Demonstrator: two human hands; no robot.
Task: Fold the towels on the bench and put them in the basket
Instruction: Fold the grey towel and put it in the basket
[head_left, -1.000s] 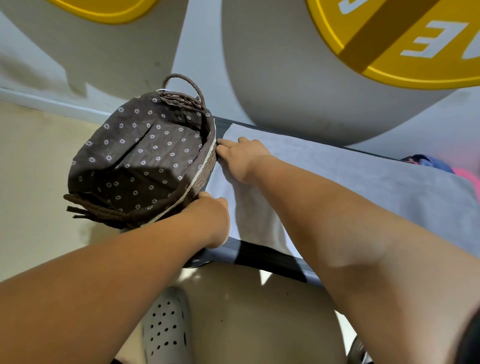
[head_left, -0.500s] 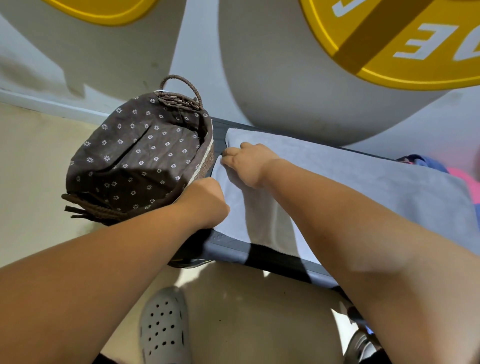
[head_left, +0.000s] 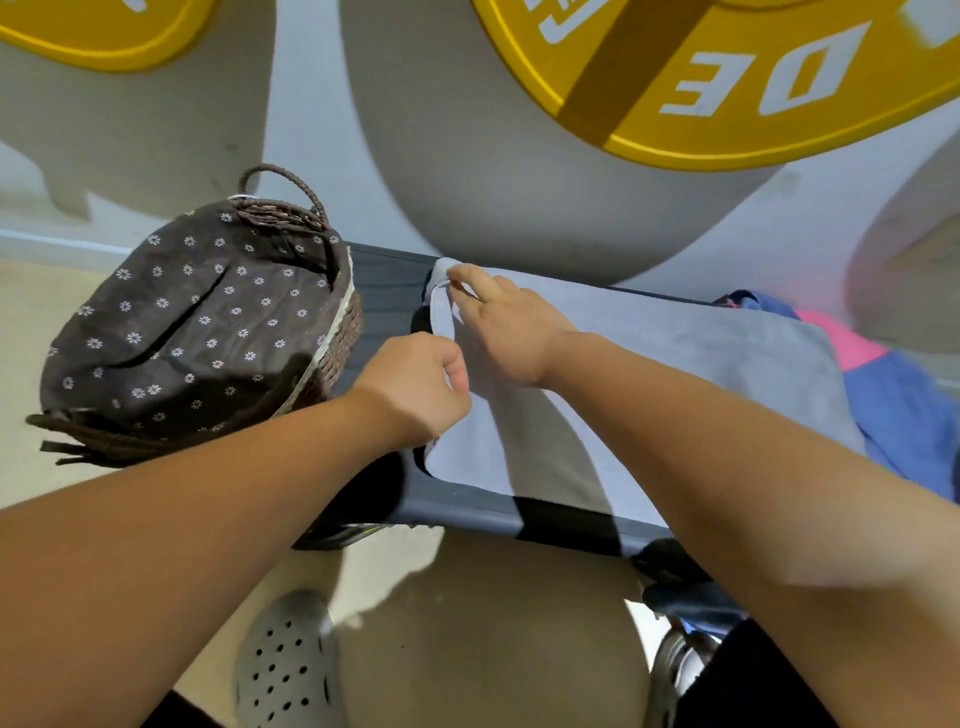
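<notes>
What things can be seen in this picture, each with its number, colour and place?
basket: 1, brown wicker with flower-print lining, at the bench's left end
grey towel: 1, light grey, spread on the bench
bench: 1, dark grey, along the wall
blue cloth: 1, blue, at the bench's right end
pink cloth: 1, pink, beside the blue cloth
discs: 2, yellow, on the wall
clog: 1, grey, on the floor
left hand: 1, grips the towel's left edge
right hand: 1, pinches the towel's far left corner

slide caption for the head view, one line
Left hand and right hand pinch the end of the grey towel on the bench, beside a lined basket.
</notes>
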